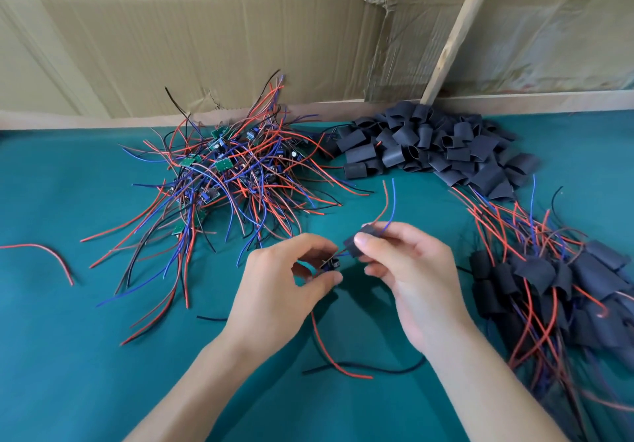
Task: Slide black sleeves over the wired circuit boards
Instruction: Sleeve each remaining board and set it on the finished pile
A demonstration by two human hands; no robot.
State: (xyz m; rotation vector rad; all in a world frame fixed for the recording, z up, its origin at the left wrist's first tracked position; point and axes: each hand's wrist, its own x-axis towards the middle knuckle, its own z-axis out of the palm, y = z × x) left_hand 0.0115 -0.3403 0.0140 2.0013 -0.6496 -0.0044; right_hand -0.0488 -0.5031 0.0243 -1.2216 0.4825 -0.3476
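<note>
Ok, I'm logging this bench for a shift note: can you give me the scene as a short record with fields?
surface: green table cover
left hand: pinches a small circuit board
right hand: pinches a black sleeve, a red and a blue wire already threaded through it
sleeve state: not yet over the board
unsleeved boards: tangled pile, far left
empty sleeves: heap, far right
finished pieces: pile, right edge
backdrop: cardboard wall
</note>
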